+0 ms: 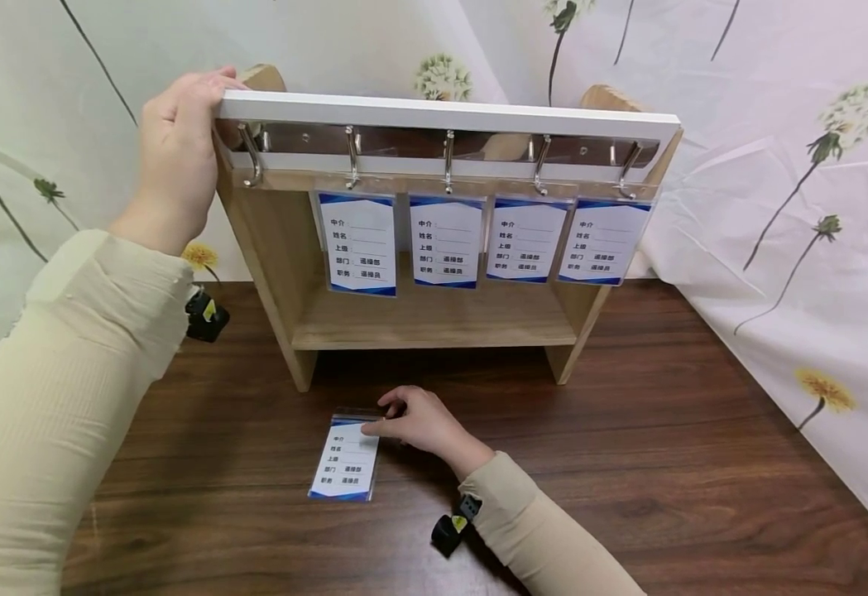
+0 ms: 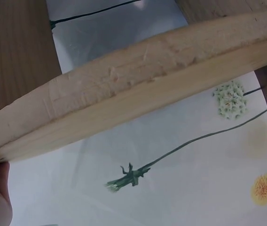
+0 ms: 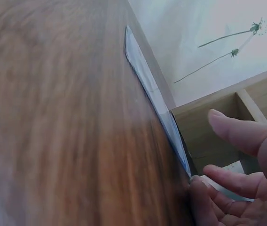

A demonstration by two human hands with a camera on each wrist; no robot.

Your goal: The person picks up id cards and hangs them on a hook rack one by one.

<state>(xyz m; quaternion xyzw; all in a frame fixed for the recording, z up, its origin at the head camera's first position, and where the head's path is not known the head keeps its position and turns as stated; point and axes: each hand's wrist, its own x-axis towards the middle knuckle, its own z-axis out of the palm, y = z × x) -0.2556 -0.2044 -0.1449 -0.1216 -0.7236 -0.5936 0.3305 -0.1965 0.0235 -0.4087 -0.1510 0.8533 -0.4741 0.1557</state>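
Observation:
My left hand (image 1: 183, 157) grips the upper left corner of a wooden hook rack (image 1: 434, 327), its fingers over the end of the white top board (image 1: 448, 112). In the left wrist view the side panel (image 2: 138, 77) crosses the picture, a finger and thumb at its edge. On the table lies a badge card in a clear sleeve (image 1: 344, 463), blue at both ends. My right hand (image 1: 426, 424) is at its upper right corner. From the right wrist, a fingertip meets the near end of the card (image 3: 154, 99), while the thumb (image 3: 237, 132) stands apart.
Several similar badge cards (image 1: 359, 248) hang in a row below the metal hooks (image 1: 448, 161). The leftmost hook (image 1: 251, 157) bears no card. Behind the rack hangs a white cloth (image 1: 776, 207) with printed flowers. The dark wooden table (image 1: 702, 463) extends in front.

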